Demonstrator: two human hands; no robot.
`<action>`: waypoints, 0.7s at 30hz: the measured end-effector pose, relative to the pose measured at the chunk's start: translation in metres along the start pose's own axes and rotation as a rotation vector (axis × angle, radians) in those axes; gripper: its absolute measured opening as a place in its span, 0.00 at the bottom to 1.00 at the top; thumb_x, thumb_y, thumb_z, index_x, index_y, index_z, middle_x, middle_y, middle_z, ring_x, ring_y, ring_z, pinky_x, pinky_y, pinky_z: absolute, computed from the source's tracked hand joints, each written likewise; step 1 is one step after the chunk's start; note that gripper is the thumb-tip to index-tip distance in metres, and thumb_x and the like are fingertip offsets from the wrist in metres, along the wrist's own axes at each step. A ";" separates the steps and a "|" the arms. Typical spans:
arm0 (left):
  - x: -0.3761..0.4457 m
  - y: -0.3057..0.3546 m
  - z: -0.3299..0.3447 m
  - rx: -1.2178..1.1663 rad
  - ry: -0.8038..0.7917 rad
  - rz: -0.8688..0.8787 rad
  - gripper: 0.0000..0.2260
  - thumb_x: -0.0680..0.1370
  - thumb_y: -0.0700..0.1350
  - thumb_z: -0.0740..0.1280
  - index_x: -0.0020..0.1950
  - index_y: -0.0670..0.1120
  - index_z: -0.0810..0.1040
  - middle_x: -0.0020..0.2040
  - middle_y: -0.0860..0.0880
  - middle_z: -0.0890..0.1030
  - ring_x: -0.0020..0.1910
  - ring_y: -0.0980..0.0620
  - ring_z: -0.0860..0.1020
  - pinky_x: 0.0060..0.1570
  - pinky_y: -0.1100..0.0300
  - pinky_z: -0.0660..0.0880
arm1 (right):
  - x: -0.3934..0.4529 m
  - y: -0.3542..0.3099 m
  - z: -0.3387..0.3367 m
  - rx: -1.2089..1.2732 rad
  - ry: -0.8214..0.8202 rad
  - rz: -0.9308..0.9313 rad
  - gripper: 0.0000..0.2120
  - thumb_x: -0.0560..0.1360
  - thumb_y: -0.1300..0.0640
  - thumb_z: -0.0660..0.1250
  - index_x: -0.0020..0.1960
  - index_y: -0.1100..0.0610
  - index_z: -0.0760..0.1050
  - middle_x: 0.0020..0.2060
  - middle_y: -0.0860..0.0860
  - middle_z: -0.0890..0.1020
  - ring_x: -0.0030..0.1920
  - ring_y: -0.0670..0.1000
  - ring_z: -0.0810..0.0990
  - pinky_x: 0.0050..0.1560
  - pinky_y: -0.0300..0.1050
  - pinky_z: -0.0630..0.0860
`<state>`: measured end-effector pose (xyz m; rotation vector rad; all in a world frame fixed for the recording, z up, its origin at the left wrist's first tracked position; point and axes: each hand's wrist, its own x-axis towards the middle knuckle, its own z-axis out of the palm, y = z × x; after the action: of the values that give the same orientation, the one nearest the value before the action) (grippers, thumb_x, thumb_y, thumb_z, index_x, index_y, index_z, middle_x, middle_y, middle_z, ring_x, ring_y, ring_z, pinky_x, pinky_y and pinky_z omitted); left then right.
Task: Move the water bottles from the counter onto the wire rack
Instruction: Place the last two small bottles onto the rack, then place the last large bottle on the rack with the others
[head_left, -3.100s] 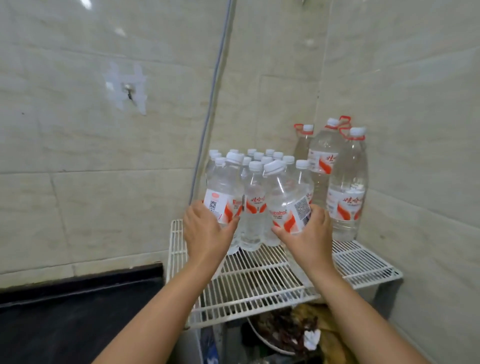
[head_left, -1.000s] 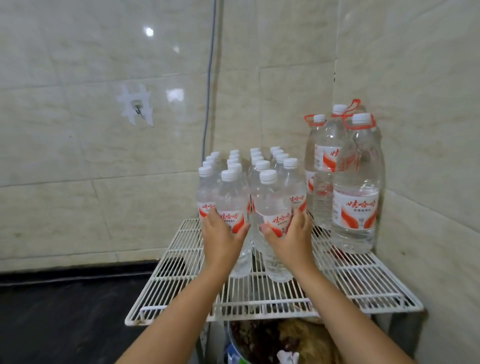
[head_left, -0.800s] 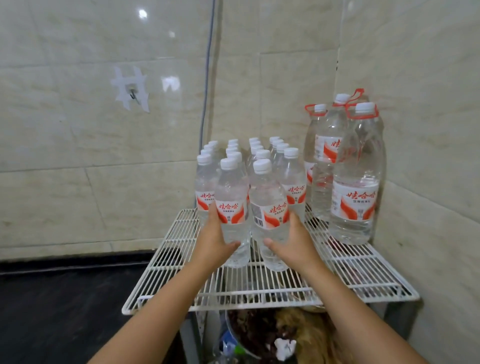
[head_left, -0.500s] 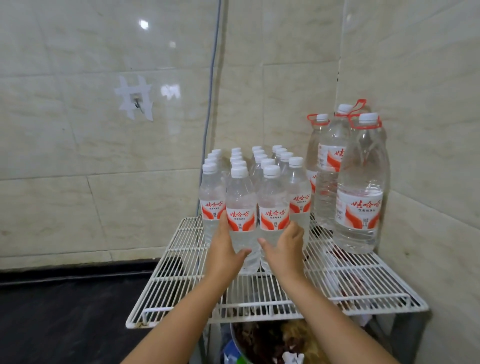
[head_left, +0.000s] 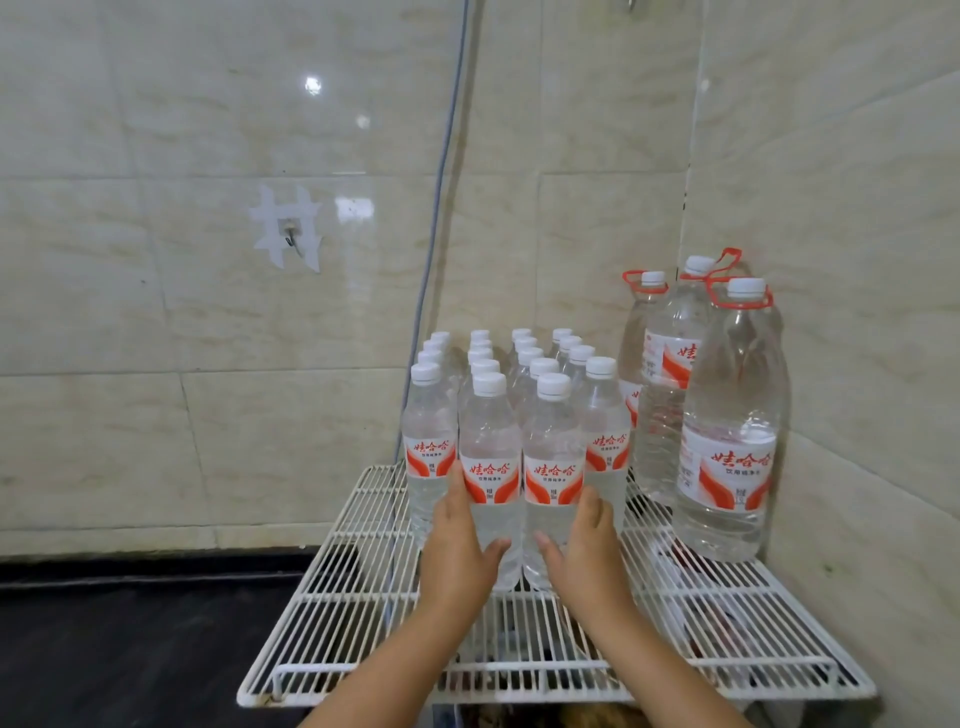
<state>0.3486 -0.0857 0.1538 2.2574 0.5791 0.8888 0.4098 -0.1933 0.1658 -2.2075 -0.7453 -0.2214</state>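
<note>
**Two front bottles held upright on the wire rack**

Two small water bottles are stood at the front of a block of like bottles on the white wire rack (head_left: 363, 613), in the lower centre of the frame. The long axis of each is vertical, with the white cap uppermost. The left front bottle (head_left: 489, 467) is gripped low on its body by the left hand (head_left: 457, 551), whose thumb is curled across the front and whose fingers are wrapped round the far side. The right front bottle (head_left: 551, 467) is gripped the same way by the right hand (head_left: 587, 551). The two bottles are touching side by side.

Compared with half a second ago, both hands are set lower on the bottles, and the labels are fully uncovered. Three seconds ago the two bottles were tilted and held above the rack; now they are upright, in line with the front row.

Each bottle is clear, filled with water, and banded by a white label with red swooshes and red characters. Three large handled bottles (head_left: 727, 452) are stood at the right of the frame, in the corner of the tiled wall (head_left: 156, 364).
</note>
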 end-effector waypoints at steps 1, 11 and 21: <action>0.000 0.000 0.000 0.003 -0.002 -0.001 0.42 0.73 0.45 0.70 0.76 0.52 0.43 0.73 0.50 0.62 0.69 0.51 0.66 0.63 0.58 0.68 | 0.000 0.001 -0.001 -0.008 0.002 -0.001 0.33 0.76 0.53 0.63 0.73 0.61 0.48 0.68 0.56 0.63 0.66 0.51 0.67 0.61 0.37 0.68; -0.011 -0.009 -0.041 0.558 0.088 0.114 0.26 0.71 0.46 0.71 0.67 0.40 0.70 0.63 0.40 0.74 0.62 0.40 0.72 0.62 0.50 0.69 | -0.013 -0.019 0.011 -0.268 0.281 -0.305 0.31 0.61 0.52 0.77 0.58 0.64 0.71 0.56 0.66 0.77 0.62 0.64 0.69 0.60 0.64 0.68; -0.096 -0.118 -0.181 0.933 0.092 -0.325 0.24 0.77 0.50 0.62 0.71 0.42 0.64 0.73 0.40 0.63 0.74 0.40 0.58 0.70 0.45 0.58 | -0.071 -0.143 0.116 -0.248 -0.199 -0.577 0.30 0.55 0.50 0.80 0.53 0.62 0.80 0.54 0.61 0.81 0.58 0.65 0.78 0.55 0.69 0.70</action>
<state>0.1340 0.0121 0.1327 2.7729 1.6105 0.6113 0.2605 -0.0659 0.1491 -2.2098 -1.5324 -0.4006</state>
